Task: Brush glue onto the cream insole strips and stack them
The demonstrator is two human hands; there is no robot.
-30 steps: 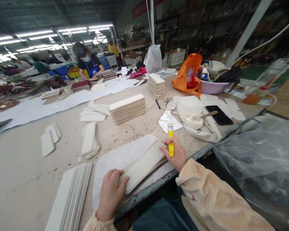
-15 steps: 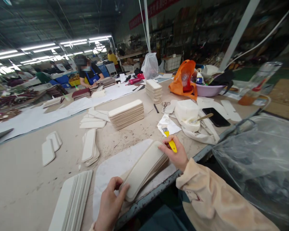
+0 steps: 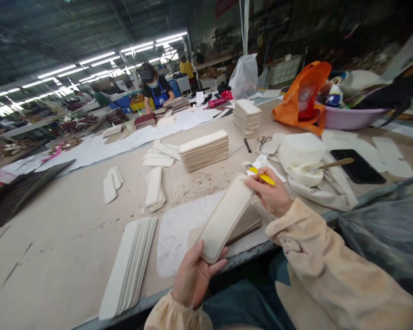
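My left hand holds the near end of a long cream panel with rounded corners, thumb on top and fingers underneath. At its far end, my right hand pinches the same panel by the edge. A yellow-handled brush is also in my right hand, its bristle end pointing left over a crumpled white tissue. The panel is tilted above a small pile of similar panels, which lies on a white sheet at the table edge.
Fanned panels lie left of the sheet; stacks stand behind it. To the right are a white tub with a wooden stick, a phone, scissors and a purple basin. A co-worker works farther back.
The panel has been raised off the pile and tilted. My left hand has turned palm up beneath its near end. The view has swung to the left.
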